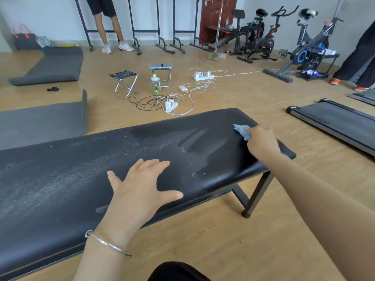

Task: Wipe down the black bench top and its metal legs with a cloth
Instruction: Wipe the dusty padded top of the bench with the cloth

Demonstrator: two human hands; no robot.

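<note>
One cloth (241, 130) in right hand (262, 141), left hand (140, 187) on bench top (60, 179)

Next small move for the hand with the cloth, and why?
Probably sweep the right hand and its blue cloth leftward along the bench top into the pale dust. Dark wiped streaks show near the cloth, while dust covers the middle and left. The left hand rests flat there, so it may need lifting.
</note>
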